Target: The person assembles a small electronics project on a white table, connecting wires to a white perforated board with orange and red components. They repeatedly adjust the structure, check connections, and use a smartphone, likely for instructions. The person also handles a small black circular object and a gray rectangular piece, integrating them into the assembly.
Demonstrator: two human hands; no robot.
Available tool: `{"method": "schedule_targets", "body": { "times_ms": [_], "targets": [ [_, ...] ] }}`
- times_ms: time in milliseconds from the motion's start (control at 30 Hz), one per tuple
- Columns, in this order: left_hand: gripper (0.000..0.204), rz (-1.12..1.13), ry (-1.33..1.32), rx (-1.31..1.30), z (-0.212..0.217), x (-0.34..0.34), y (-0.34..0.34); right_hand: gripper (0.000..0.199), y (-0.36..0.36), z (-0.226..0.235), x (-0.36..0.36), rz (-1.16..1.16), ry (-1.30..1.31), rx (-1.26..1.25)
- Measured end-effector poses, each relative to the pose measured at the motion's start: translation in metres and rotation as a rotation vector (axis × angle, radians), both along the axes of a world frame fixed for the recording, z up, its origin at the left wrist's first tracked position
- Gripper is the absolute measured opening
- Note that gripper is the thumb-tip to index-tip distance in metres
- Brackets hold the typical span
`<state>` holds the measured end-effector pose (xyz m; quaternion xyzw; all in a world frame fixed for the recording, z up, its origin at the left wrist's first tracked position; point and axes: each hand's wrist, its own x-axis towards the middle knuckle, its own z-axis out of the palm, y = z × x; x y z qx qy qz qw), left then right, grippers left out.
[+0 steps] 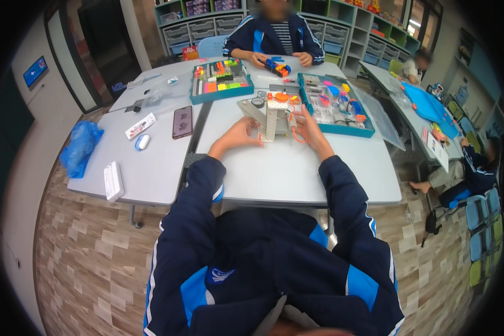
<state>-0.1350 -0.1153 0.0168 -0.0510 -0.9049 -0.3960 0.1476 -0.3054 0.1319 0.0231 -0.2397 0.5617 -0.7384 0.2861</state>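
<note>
- The pale built model (270, 124) stands on the white table (252, 179), between my hands and forward of my wrists; its column's long axis runs upright, with an orange disc (281, 97) on top.
- My left hand (235, 136) is nearer the column: it curves about the left side, thumb low by the foot, fingers farther back.
- My right hand (312, 133) curves at the right, beside an orange cable (298, 138).
- At this size, I cannot tell whether either hand's fingers pinch or merely rest.
- Farther out: two teal-rimmed parts trays (347, 131), right and left, and a phone (182, 123).
</note>
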Motion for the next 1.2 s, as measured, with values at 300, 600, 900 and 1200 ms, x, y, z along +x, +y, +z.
{"method": "schedule_targets", "body": {
  "times_ms": [300, 600, 900, 1200],
  "targets": [
    [0.034, -0.033, 0.082, 0.460, -0.001, 0.021, -0.025, 0.076, 0.003, -0.010, 0.004, -0.082, 0.013, -0.078],
    [0.021, 0.374, 0.262, 0.596, -0.011, 0.014, -0.035, 0.078, 0.006, -0.003, 0.010, -0.129, -0.009, -0.053],
    [0.023, 0.663, 0.531, 0.205, -0.022, 0.009, -0.045, 0.079, 0.007, -0.005, 0.012, -0.140, 0.007, -0.049],
    [0.075, 0.388, 0.814, 0.764, 0.025, 0.017, -0.028, 0.089, 0.042, 0.036, 0.011, -0.259, 0.406, 0.426]
  ]
}}
